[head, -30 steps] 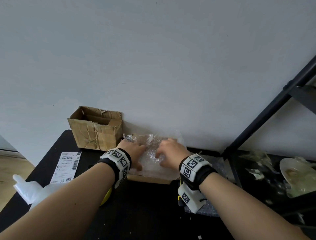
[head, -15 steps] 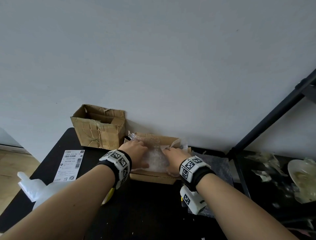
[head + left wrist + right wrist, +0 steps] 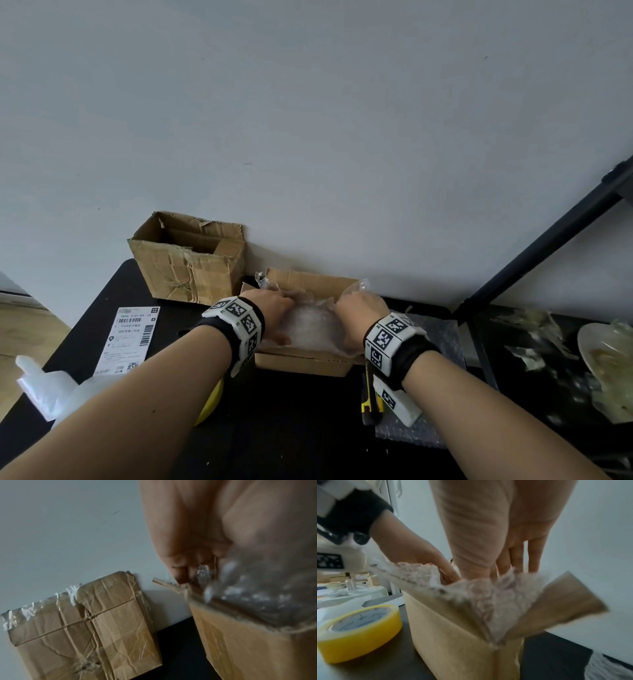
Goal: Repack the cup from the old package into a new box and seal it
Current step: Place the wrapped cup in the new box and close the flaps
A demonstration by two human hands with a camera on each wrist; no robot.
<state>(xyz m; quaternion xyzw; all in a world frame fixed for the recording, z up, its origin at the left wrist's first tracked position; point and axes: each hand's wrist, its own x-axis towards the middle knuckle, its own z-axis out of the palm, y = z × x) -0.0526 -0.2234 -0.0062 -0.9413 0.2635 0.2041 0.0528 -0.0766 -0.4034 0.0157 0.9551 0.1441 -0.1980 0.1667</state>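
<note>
A bubble-wrapped bundle (image 3: 308,322) sits in the open new cardboard box (image 3: 301,365) at the table's back edge; the cup itself is hidden by the wrap. My left hand (image 3: 274,308) presses on the bundle's left side and my right hand (image 3: 359,308) on its right. In the right wrist view the right hand (image 3: 488,534) and left hand (image 3: 412,553) reach with straight fingers down between the wrap (image 3: 471,592) and the box (image 3: 450,635) walls. The crumpled, open old box (image 3: 188,274) stands to the left against the wall.
A yellow tape roll (image 3: 359,630) lies under my left forearm. A yellow utility knife (image 3: 368,394) rests on a bubble-wrap sheet (image 3: 431,329) to the right. A shipping label (image 3: 132,337) and a white plastic bag (image 3: 44,390) lie left. A black shelf frame (image 3: 548,246) stands right.
The bundle has sunk lower into the new box under both hands, and the box's back flap now shows above it. Both hands have slid down along its sides.
</note>
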